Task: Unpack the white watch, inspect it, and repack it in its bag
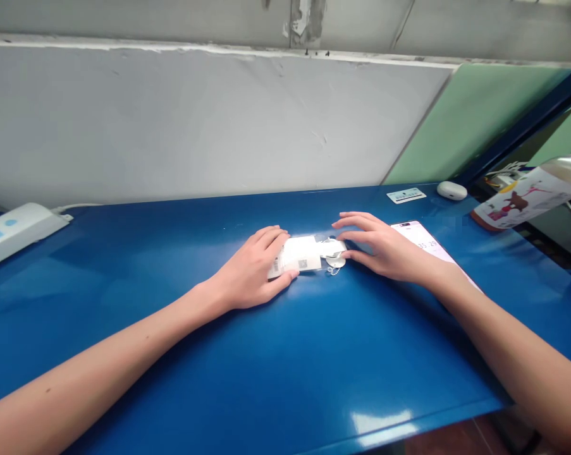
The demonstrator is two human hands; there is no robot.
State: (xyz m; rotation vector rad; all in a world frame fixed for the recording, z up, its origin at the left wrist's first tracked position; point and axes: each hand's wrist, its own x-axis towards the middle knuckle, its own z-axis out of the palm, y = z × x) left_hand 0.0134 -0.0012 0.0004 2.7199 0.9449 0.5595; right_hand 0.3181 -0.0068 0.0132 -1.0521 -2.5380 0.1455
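Observation:
A flat white packet [303, 253] with a printed code label lies on the blue table. My left hand [254, 268] is closed over its left end, fingers along the far edge and thumb along the near edge. At the packet's right end is a small round white tag [336, 258] with a bead chain [333, 271], partly under clear plastic. My right hand [380, 248] is beside the tag with its fingers apart. Its thumb and a fingertip reach the tag's right edge; I see no firm grip.
A phone [425, 243] with a lit screen lies partly under my right forearm. Behind it are a card [406, 195] and a white earbud case [451, 190]. A labelled bottle [527, 197] leans at the right. A white power strip [22, 227] sits at the left. A wall [195, 126] bounds the table's back.

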